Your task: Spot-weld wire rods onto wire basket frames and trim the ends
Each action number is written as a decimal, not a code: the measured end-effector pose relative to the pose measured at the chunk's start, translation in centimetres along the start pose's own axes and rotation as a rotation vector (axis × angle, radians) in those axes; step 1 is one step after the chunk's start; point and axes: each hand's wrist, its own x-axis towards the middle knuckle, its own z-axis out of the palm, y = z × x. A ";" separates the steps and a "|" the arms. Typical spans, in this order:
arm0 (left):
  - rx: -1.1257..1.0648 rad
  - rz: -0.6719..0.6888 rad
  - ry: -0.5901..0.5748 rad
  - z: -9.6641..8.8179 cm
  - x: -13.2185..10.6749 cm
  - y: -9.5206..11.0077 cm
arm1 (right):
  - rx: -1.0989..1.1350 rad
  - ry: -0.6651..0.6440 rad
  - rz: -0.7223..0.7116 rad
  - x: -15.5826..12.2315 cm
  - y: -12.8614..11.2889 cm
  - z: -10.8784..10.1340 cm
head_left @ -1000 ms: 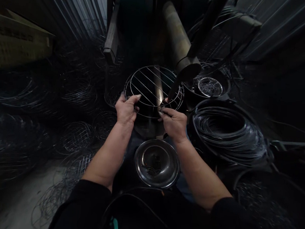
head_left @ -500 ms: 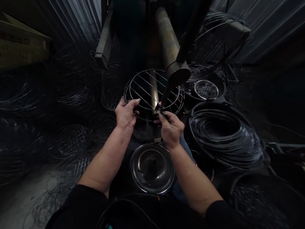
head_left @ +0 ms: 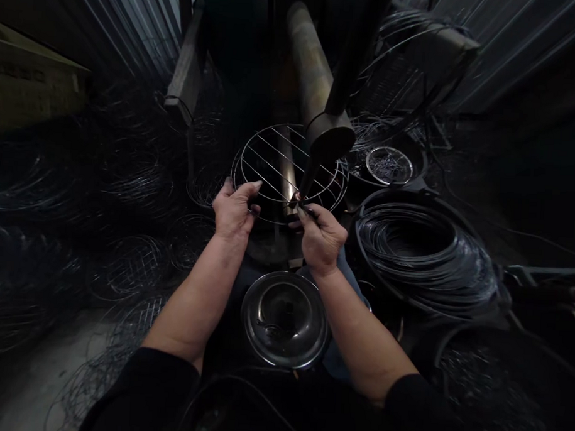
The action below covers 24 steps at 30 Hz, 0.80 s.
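I've got both hands on the round wire rack (head_left: 289,171). It sits just ahead of the knuckles, held roughly flat, bars slanting far-left to near-right. Left hand (head_left: 233,210) clamps the near-left rim, thumb on top. Right hand (head_left: 321,234) pinches the near-right rim (it's the one closer to the dark tapered tip (head_left: 312,172), just beyond its fingertips). Below the wrists: shiny metal bowl (head_left: 286,319). Right of the right hand: stack of wire rings (head_left: 422,251). Dim, cluttered shed, with wire grids (head_left: 135,267) heaped left of the left hand.
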 end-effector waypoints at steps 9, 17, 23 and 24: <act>0.004 -0.009 0.015 0.3 0.2 0.1 | -0.011 -0.046 0.065 0.3 -0.5 -0.3; 0.021 -0.017 0.024 0.4 0.1 0.2 | -0.161 -0.041 -0.093 -0.6 1.9 -1.5; 0.021 -0.001 0.020 0.2 0.4 -0.1 | -0.153 -0.026 -0.185 -0.3 3.0 -1.2; 0.020 0.001 0.017 0.2 0.4 0.0 | -0.153 -0.027 -0.197 -0.3 3.1 -1.3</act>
